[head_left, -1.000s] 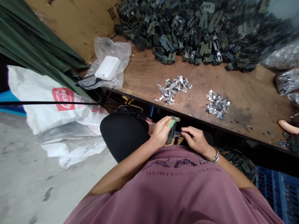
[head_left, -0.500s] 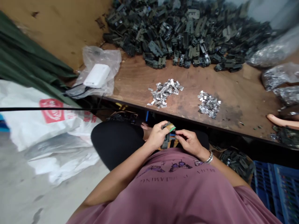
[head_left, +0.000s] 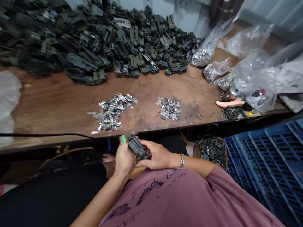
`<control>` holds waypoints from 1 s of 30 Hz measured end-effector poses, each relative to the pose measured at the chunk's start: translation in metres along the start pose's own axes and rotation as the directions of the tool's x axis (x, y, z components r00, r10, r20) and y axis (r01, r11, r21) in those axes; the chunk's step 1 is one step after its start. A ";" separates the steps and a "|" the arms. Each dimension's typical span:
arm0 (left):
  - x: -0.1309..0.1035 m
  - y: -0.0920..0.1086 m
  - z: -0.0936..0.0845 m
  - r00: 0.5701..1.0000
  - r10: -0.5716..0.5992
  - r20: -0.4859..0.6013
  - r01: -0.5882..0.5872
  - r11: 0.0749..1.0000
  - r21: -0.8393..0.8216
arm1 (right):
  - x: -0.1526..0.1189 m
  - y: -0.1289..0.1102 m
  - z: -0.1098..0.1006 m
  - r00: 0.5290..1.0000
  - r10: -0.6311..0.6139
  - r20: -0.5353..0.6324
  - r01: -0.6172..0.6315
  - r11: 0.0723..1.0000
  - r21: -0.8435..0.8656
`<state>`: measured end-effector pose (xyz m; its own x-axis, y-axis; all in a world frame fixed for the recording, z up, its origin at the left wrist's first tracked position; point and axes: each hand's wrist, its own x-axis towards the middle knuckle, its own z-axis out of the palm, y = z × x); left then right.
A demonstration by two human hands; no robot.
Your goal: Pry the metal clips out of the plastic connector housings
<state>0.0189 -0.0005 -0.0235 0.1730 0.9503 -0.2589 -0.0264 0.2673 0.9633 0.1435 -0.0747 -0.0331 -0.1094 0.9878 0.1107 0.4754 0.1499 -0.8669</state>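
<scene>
A dark grey-green moulded plastic part point(head_left: 137, 147) is held between my two hands, just above my lap and below the bench edge. My left hand point(head_left: 125, 159) is closed on its left side. Yellow and green tape point(head_left: 123, 139) wraps a finger of that hand. From the right, my right hand point(head_left: 157, 155) curls its fingers round the part's other side, with the thumb below. A bit of blue shows by the right fingertips, too small to name. On the bench beyond lie a pile of small shiny metal pieces point(head_left: 111, 113) and a smaller metal pile point(head_left: 169, 108).
A large heap of similar dark parts point(head_left: 118, 41) covers the bench's back. Clear bags of metal pieces point(head_left: 203, 55) and a pink-orange handle point(head_left: 229, 103) sit right. Below stand a box of dark parts point(head_left: 213, 151) and blue crates point(head_left: 267, 157). A black cable point(head_left: 47, 135) crosses left.
My view has swung to the right, so the bags and crates show more fully. The dark part has turned in my hands, and my right hand has moved from a fingertip pinch to holding its side.
</scene>
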 end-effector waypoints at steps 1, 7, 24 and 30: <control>-0.003 0.004 0.004 0.998 -0.001 0.067 0.007 0.996 -0.085 | 0.000 0.003 -0.002 0.999 0.027 -0.030 -0.027 1.000 0.002; -0.012 0.023 0.000 0.871 -0.259 0.418 0.429 0.815 -0.389 | -0.018 0.017 -0.032 0.997 -0.041 -0.066 0.041 0.999 -0.006; -0.019 0.005 0.000 0.587 -0.323 0.742 0.661 0.720 -0.210 | -0.062 0.072 -0.201 0.765 0.096 -0.637 -0.586 0.515 -0.626; -0.023 0.006 0.003 0.629 -0.197 0.752 0.624 0.705 -0.337 | -0.060 0.088 -0.225 0.701 0.359 -0.616 -0.697 0.163 -0.698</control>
<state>0.0180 -0.0217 -0.0115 0.8546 0.4245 -0.2990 -0.2420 0.8351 0.4940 0.3880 -0.1112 -0.0069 0.6319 0.7722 0.0660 0.7632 -0.6348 0.1209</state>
